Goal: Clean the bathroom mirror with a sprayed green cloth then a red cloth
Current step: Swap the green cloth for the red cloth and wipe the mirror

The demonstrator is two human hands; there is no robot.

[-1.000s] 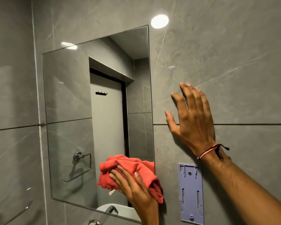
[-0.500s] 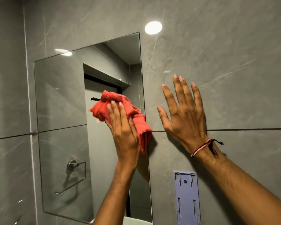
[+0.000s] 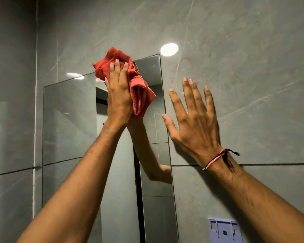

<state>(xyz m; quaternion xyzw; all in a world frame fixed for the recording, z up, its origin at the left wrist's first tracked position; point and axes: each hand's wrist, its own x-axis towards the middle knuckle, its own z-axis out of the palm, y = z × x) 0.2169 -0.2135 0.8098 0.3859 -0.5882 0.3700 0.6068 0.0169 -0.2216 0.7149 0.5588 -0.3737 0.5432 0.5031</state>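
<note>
A frameless rectangular mirror [image 3: 68, 123] hangs on the grey tiled wall. My left hand [image 3: 118, 97] presses a bunched red cloth [image 3: 139, 92] flat against the mirror's top edge, the cloth spilling over onto the tile above. My right hand [image 3: 195, 116] rests with spread fingers on the wall just right of the mirror; a red and black thread band circles its wrist. The mirror reflects my left forearm and a door. No green cloth is in view.
A pale purple plastic wall bracket [image 3: 225, 230] is fixed to the tile at the lower right. A ceiling lamp's bright reflection [image 3: 169, 49] shines on the wall above the mirror's top right corner. A dark grout line [image 3: 279, 163] runs across the wall.
My left hand has swept the red cloth from the mirror's lower edge up to its top edge. The view has tilted upward. My right hand stays on the wall.
</note>
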